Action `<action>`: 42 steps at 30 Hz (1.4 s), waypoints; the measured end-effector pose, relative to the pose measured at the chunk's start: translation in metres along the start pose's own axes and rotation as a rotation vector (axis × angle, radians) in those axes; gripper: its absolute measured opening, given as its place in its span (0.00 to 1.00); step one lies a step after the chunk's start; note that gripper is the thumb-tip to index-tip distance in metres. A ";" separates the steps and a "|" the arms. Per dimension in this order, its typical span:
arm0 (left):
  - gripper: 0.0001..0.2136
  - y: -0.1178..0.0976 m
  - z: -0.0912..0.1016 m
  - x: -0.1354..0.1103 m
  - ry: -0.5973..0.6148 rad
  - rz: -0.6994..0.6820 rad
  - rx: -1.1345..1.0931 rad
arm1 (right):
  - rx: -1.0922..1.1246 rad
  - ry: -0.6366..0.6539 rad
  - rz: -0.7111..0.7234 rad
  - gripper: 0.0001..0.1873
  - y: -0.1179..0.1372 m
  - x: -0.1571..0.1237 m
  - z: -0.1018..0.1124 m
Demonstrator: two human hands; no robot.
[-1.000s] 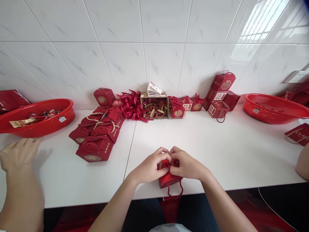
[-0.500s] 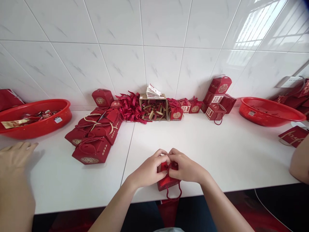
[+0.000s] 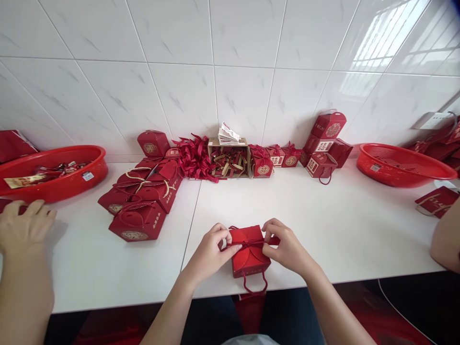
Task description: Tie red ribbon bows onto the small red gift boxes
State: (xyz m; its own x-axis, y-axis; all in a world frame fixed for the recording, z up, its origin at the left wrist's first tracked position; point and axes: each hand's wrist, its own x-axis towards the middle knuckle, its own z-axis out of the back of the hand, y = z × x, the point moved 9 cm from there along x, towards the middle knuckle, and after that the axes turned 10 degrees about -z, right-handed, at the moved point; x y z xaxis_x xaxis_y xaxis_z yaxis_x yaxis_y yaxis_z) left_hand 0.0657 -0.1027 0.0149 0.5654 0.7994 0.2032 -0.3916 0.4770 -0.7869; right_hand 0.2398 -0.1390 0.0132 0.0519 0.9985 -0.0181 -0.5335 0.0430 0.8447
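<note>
Head cam view: thumb and finger of the left hand (image 3: 213, 249) are closed in a pinch on one side of a dark red ribbon (image 3: 249, 244), and the right hand (image 3: 285, 244) pinches its other side, barely any gap between the tips. Right fingers cover part of the ribbon's end, and the left fingers hide most of the other one. Whether the bunched bit in the middle is fully knotted is hard to make out. The ribbon crosses the top of a small red box (image 3: 247, 263), which sits on the white table (image 3: 309, 211) between the hands, close to the front edge. One cord handle (image 3: 260, 290) flops out over that edge; the far one is mostly hidden behind the box.

Roomwise, white tabletop stretches from the box back to the ribbon pile (image 3: 196, 160) and a cardboard carton (image 3: 247, 163) by the wall, contents too jumbled to sort out. Red boxes (image 3: 138, 223) crowd together on the left, well apart from the left hand.

Pose: both forearms angle in from the bottom, wrists low, palms facing each other. Farther out, another person's hand (image 3: 27, 223) is cut off by the left border near a red basin (image 3: 95, 165), and someone's arm (image 3: 445, 239) is cropped at right.
</note>
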 end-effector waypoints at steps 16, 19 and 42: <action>0.15 0.014 -0.005 0.019 -0.129 0.053 -0.373 | -0.212 -0.254 0.111 0.08 0.009 -0.014 0.004; 0.15 0.005 0.003 0.015 -0.122 -0.020 -0.123 | -0.306 -0.323 0.119 0.08 0.010 -0.019 0.011; 0.16 0.022 0.004 0.012 -0.111 -0.062 0.040 | -0.018 -0.251 0.059 0.04 -0.024 -0.025 0.013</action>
State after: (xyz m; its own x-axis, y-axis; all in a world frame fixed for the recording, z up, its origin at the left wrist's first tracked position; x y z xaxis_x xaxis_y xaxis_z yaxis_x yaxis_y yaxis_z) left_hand 0.0610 -0.0814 0.0025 0.5062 0.8026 0.3157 -0.3880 0.5388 -0.7477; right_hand 0.2622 -0.1655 0.0007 0.2268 0.9597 0.1661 -0.5565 -0.0122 0.8307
